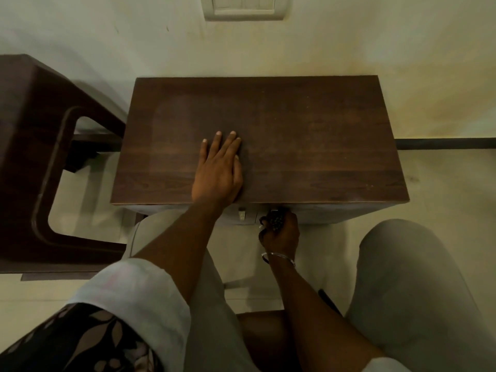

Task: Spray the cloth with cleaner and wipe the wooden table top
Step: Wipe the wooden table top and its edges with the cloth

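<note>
- Grey-trousered legs (410, 291) fill the bottom of the view, knees spread towards the table, with a rolled pale sleeve (134, 299) over dark leaf-patterned fabric at lower left.
- Straight ahead, the wooden table top (308, 135) stands against a pale wall (107, 36). It is a dark brown rectangle, and its near edge lies just beyond the knees.
- Left of the table, a dark brown chair (35, 130) with a rounded cut-out stands just beside it on the light floor (442, 178).
- On the table top, near its front edge and left of centre, the left hand (217, 175) lies palm down. Its fingers (218, 142) are straight, close together and pointing at the wall.
- Just below the table's front edge, the right hand (280, 229) has its fingers curled round a small dark object (276, 220). I cannot tell what it is.
- High on the wall, a pale switch plate (244, 8) is cut off by the top of the view.
- A thin metal bangle (279, 255) circles the right wrist.
- Under the table edge, left of the right hand, sits a small pale tab (242, 213).
</note>
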